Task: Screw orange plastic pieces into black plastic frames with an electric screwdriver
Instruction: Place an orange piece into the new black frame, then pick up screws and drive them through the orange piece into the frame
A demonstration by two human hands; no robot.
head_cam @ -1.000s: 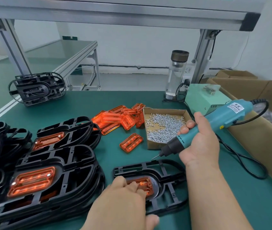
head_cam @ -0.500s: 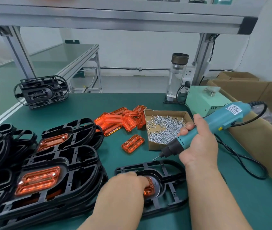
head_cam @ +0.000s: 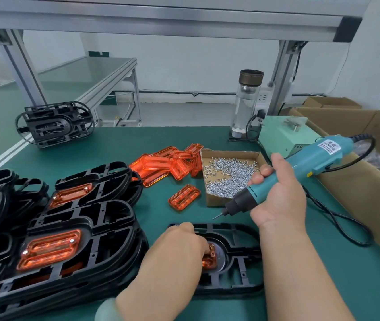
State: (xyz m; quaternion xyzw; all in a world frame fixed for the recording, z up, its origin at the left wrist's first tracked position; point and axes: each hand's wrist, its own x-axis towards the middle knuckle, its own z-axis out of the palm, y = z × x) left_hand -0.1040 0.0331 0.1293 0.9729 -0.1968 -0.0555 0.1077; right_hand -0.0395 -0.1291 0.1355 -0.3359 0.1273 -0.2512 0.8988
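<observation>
Down on the green bench mat, close to the person's body, that's where it's all happening. The big stack of finished black frames with orange inserts sits off to the left, and just right of it lies the single black plastic frame, flat, its long axis running left to right across the bench. The right hand is wrapped fully around the teal electric screwdriver, a firm fist on the barrel, and the tool slants down and to the left. The left hand is planted on the frame's middle, fingers curled down over the orange plastic piece. Whether they pinch it or only press it into its seat, can't tell. Only the piece's right end peeks out past the fingertips, and that's the key: the exposed end faces the screwdriver side. The steel bit tip hangs just beyond the frame's far rim, above it and clear of it, so the driver looks to need a short drop toward the person onto that open right end. No screw visible on the tip from here.
</observation>
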